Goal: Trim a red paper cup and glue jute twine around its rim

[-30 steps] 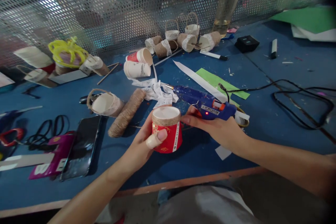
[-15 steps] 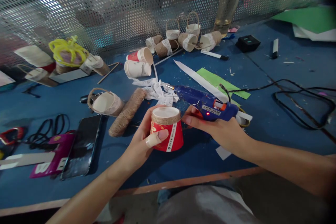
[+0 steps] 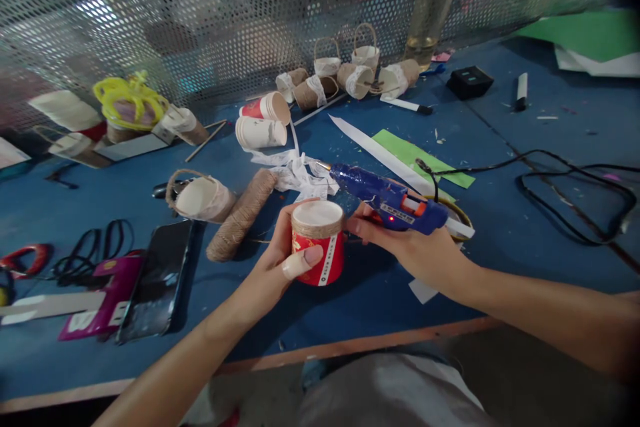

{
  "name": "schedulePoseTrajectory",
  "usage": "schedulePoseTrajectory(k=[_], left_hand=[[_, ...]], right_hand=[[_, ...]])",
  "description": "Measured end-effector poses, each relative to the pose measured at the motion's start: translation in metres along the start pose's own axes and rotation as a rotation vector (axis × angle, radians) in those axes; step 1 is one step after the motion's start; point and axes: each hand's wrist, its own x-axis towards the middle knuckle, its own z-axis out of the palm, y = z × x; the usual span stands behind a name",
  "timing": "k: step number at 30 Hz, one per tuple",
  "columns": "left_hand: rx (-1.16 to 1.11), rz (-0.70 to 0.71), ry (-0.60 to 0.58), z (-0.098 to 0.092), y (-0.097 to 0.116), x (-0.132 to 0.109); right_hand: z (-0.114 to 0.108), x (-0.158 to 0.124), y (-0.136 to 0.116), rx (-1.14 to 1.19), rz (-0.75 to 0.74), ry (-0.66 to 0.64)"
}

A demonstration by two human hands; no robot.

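My left hand (image 3: 273, 257) is wrapped round a red paper cup (image 3: 333, 263), its thumb lying across the front. The cup is upright and tilted slightly, with brown twine wound in a band below its rim and a white printed strip down its side. My right hand (image 3: 425, 253) is closed round the handle of a blue hot glue gun (image 3: 370, 188), whose red light is lit. The nozzle points left, beyond the cup and apart from it. My right thumb and finger reach to the cup's right side; whether they pinch twine there I cannot make out.
Left of the cup lie a twine roll (image 3: 243, 217), a small handled basket (image 3: 203, 199) and a phone (image 3: 157, 280). White lace (image 3: 300, 170) and paper cups (image 3: 263, 132) lie behind. The gun's black cord (image 3: 555, 155) runs right. A perforated metal screen (image 3: 225, 27) stands at the back.
The cup has turned and tilted slightly in my left hand. The glue gun's body has shifted slightly left and rolled a little with my right hand.
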Motion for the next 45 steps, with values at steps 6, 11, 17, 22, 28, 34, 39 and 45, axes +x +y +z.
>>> schedulePoseTrajectory(k=[6,11,17,22,28,34,39,45], left_hand=[[0.092,0.001,0.008,-0.004,-0.003,0.002],[-0.037,0.054,0.067,-0.002,0.002,-0.001],[-0.135,0.096,0.073,-0.003,0.006,-0.003],[-0.156,0.122,0.077,-0.009,0.004,-0.002],[-0.206,0.157,-0.043,-0.010,0.002,-0.002],[-0.196,0.178,-0.075,-0.009,-0.001,-0.004],[-0.204,0.184,-0.014,-0.010,0.002,-0.004],[-0.208,0.202,0.070,-0.009,0.004,-0.002]], right_hand=[[0.001,-0.001,-0.003,0.112,0.012,-0.015],[0.002,-0.004,-0.003,0.152,0.022,-0.032],[-0.002,-0.002,-0.003,0.097,0.012,-0.043],[-0.007,-0.008,-0.002,0.101,0.004,-0.029],[-0.023,-0.016,0.000,0.133,-0.216,-0.131],[-0.020,-0.020,0.002,0.486,-0.106,-0.325],[-0.020,-0.014,0.006,0.335,-0.046,-0.300],[-0.028,-0.007,0.010,-0.087,-0.181,-0.094]])
